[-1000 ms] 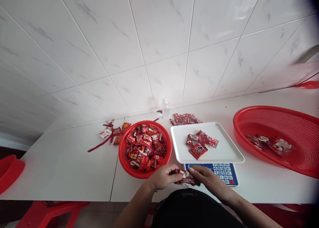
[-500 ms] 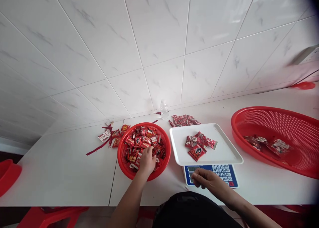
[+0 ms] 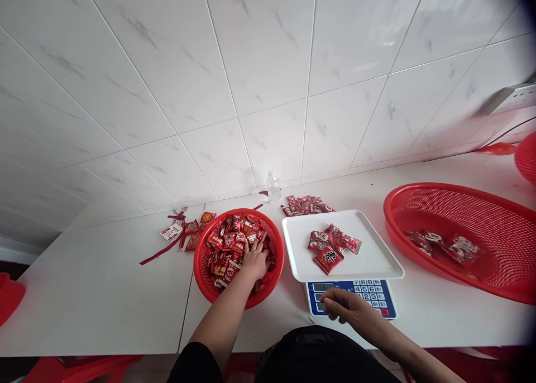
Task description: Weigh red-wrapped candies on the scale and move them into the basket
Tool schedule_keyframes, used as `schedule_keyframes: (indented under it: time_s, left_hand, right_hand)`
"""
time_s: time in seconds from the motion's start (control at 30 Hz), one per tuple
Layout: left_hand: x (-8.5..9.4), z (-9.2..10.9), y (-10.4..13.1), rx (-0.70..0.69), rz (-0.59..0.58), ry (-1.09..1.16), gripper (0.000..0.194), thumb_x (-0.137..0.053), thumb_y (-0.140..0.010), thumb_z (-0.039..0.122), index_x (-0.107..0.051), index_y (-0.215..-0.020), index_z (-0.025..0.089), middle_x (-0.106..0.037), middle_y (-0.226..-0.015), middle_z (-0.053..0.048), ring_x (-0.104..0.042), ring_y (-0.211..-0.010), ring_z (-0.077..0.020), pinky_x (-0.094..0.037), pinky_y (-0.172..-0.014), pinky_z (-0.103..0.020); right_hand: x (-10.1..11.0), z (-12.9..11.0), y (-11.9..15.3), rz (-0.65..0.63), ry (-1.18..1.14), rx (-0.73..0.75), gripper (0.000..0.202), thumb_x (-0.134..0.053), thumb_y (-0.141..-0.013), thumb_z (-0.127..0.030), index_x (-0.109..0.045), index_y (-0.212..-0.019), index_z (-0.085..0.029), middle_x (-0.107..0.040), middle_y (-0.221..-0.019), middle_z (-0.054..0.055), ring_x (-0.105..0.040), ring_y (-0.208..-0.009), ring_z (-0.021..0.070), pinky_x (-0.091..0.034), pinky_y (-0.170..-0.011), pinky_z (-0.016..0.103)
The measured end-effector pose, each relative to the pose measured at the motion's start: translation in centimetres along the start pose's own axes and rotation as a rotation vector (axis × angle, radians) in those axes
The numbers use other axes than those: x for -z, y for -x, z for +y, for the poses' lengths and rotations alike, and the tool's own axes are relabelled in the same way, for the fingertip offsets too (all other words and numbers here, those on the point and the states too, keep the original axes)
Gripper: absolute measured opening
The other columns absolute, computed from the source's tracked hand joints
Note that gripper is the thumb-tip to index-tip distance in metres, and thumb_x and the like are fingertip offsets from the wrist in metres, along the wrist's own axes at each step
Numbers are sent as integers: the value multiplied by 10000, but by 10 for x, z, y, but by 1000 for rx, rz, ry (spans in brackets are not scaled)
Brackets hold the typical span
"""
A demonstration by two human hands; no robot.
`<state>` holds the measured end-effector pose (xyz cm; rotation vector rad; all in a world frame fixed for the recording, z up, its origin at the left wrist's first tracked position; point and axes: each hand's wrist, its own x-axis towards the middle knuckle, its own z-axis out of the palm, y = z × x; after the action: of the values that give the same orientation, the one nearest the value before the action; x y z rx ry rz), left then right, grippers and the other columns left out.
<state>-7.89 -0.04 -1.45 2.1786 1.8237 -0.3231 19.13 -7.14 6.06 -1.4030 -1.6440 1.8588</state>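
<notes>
My left hand (image 3: 255,262) reaches into a round red basket (image 3: 200,279) full of small red-wrapped sweets (image 3: 229,253). Its fingers are spread and rest on the packets at the right side of the heap. My right hand (image 3: 341,306) hovers over the front of a digital scale (image 3: 374,300), partly covering its display. Those fingers are loosely curled and slightly apart, with nothing visible in them. On the scale's white tray (image 3: 297,262) lies a small pile of red packets (image 3: 328,258).
Right of the scale stands a large red basket (image 3: 396,218) with a few packets inside. Behind the tray lie more packets (image 3: 305,205) and a clear plastic bottle (image 3: 273,186). Left of the round basket are loose packets (image 3: 192,235) and a dark red ribbon (image 3: 161,253). A tiled wall (image 3: 272,53) closes the back.
My left hand has shifted right within the round basket, and its fingers have spread. The right hand stays over the scale. The view has moved slightly; a red mesh item appears at far right.
</notes>
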Motion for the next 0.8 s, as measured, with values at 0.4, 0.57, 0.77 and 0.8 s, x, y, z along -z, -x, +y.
schedule_keyframes:
  time_s: [0.4,0.57,0.77,0.8]
  left_hand:
    - [18,-39,59,187,188,19,242,-366,-848,167,-593,-912,224,-561,-1160,-59,-379,-1203,-222,-221,-1028,-487]
    - [30,-55,67,289,241,73,267,-406,-811,114,-560,-1002,221,-568,-1131,-59,-453,-1111,-202,-394,-883,-336]
    - [30,-68,71,347,296,145,357,-393,-794,66,-548,-1067,237,-542,-1189,-23,-459,-1114,-180,-440,-829,-273]
    - [30,-69,71,354,303,149,351,-398,-797,74,-551,-1065,239,-539,-1198,-20,-461,-1115,-185,-444,-831,-279]
  right_hand:
    - [-4,2,-2,-28,9,41,415,-486,-747,-589,-599,-819,-196,-579,-717,11,-527,-669,152,-446,-650,283]
    - [-4,1,-2,-27,20,40,408,-487,-748,-581,-599,-820,-195,-579,-718,12,-527,-669,153,-451,-651,286]
    - [-5,0,-1,-36,31,36,391,-480,-761,-565,-598,-829,-199,-581,-740,15,-529,-683,156,-453,-664,285]
    - [-5,0,-1,-36,33,34,390,-481,-761,-564,-599,-829,-199,-581,-741,15,-529,-683,156,-455,-664,284]
